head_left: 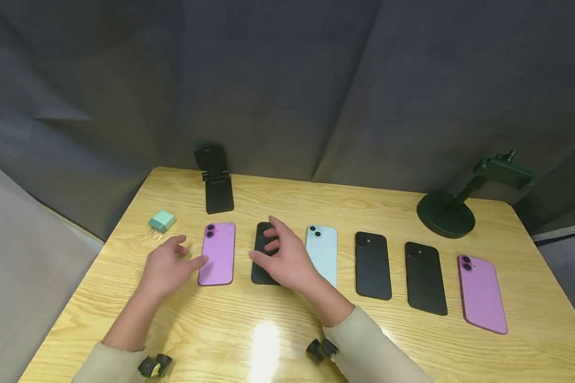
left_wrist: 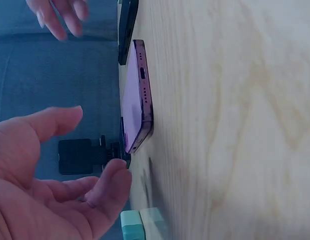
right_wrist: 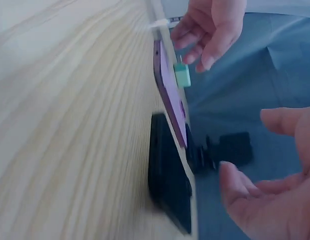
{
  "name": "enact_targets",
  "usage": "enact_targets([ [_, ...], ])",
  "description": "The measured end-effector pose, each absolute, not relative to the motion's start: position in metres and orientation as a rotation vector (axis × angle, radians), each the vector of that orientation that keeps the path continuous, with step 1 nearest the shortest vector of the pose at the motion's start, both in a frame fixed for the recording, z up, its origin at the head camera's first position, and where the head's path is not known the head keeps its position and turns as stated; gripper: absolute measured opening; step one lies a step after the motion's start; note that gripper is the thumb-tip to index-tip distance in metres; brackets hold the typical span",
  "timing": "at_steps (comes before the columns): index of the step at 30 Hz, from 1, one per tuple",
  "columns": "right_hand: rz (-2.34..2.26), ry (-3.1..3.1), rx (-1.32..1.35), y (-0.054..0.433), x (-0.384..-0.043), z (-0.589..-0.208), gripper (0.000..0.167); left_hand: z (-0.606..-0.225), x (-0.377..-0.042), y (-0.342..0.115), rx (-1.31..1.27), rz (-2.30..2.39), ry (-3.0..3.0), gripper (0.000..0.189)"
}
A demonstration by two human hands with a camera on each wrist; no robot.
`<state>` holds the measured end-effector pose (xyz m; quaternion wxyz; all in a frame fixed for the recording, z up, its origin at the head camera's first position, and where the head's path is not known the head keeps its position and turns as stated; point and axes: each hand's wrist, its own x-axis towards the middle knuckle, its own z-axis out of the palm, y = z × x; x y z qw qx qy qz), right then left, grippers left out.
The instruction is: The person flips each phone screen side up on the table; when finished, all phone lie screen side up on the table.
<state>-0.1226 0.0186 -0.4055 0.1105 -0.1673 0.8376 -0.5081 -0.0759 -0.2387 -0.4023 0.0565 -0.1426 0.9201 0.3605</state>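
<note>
Both hands hover above a row of phones lying on a wooden table. My left hand (head_left: 166,267) is beside the leftmost purple phone (head_left: 219,254), its thumb over the phone's left edge in the head view; the left wrist view shows a gap between them. Nothing is in its loosely bent fingers. Over the black phone (head_left: 260,271) second from the left hangs my right hand (head_left: 287,258), empty and with thumb and fingers apart; it hides part of that phone. Just right of it lies a pale blue phone (head_left: 323,252), partly covered by the right hand and wrist.
Farther right lie two more black phones, one (head_left: 372,265) beside the other (head_left: 425,277), then another purple phone (head_left: 483,293). A folding black stand (head_left: 219,194) and a round-based phone holder (head_left: 445,215) stand at the back. A green charger plug (head_left: 163,221) lies at left.
</note>
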Motion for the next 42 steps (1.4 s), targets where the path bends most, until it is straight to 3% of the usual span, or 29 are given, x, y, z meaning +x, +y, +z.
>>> enact_targets([
  [11, -1.404, 2.284, -0.307, -0.043, -0.128, -0.422, 0.079, -0.41, -0.088, -0.239, -0.517, 1.249, 2.636, 0.08],
  [35, -1.792, 1.894, 0.051, -0.071, -0.129, -0.415, 0.081, -0.414, -0.097, -0.227, -0.598, 1.348, 2.598, 0.066],
  [42, -1.749, 1.897, 0.069, -0.073, -0.131, -0.417, 0.067, -0.419, -0.101, -0.225, -0.638, 1.306, 2.613, 0.06],
])
